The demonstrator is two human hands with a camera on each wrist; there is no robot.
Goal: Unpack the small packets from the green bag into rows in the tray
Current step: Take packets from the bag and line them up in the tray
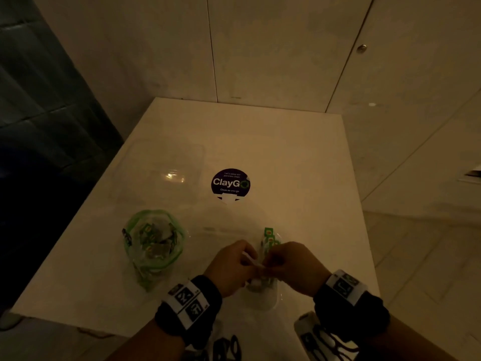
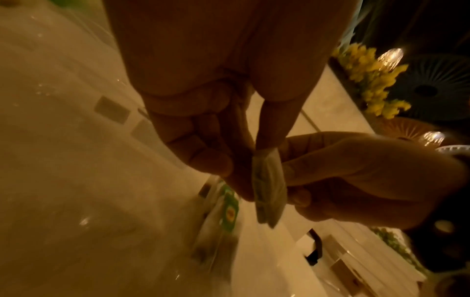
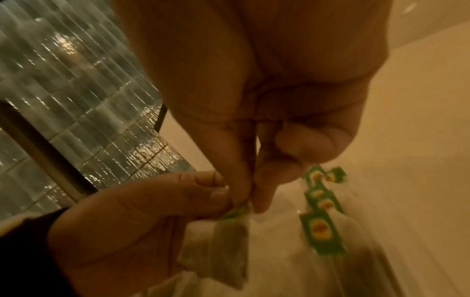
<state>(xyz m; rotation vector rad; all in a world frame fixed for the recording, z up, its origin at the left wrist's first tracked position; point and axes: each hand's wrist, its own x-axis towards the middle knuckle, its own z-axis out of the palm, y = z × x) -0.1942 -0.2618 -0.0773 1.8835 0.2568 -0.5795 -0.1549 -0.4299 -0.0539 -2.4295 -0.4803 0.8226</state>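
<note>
The green zip bag [image 1: 153, 246] lies open on the white table, left of my hands, with several small packets inside. A clear tray [image 1: 221, 231] sits in front of me; a row of packets with green tags [image 1: 269, 238] stands along its right side. Above the tray, my left hand [image 1: 246, 259] and right hand [image 1: 270, 264] meet and both pinch one pale packet [image 2: 269, 191]. In the right wrist view the right hand's fingertips [image 3: 244, 199] pinch the top of the packet [image 3: 226, 241], next to the green tags [image 3: 319, 213].
A clear lid or second container [image 1: 166, 173] lies at the back left of the table [image 1: 299, 178]. A round dark ClayGo sticker [image 1: 230, 183] marks the middle. Pale cabinet doors stand behind, and the floor drops away to the right.
</note>
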